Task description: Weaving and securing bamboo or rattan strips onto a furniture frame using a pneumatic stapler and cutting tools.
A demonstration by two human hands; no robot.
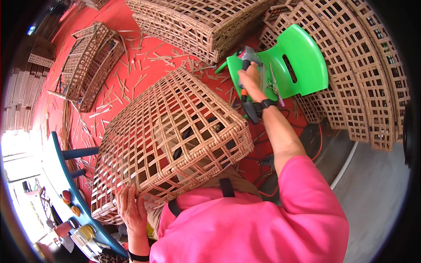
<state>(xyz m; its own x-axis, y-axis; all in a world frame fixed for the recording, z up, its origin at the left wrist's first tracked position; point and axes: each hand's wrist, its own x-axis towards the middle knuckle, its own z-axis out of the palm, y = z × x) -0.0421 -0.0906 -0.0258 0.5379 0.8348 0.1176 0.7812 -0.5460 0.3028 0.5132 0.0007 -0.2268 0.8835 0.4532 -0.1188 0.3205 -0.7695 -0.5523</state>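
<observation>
A large open-weave rattan basket (pixel 175 127) lies tilted across my lap, its corner pointing right. My left hand (pixel 130 210) grips its near left edge, fingers over the rim and thumb beside it. Stretched forward to the right, my right hand (pixel 251 81) is closed around the dark handle of a power tool (pixel 249 55) with a grey and red head, perhaps a pneumatic nail gun. That tool is at the seat of a green plastic chair (pixel 298 65). Beside my hand on the seat lies a slim metal tool (pixel 274 81), like scissors.
More woven frames stand at the far side (pixel 193 30), right (pixel 351 65) and left (pixel 90 65). Cut strips litter the red floor (pixel 127 94). A blue stool or chair (pixel 72 188) with small items stands left. A red hose (pixel 319 142) runs along the floor.
</observation>
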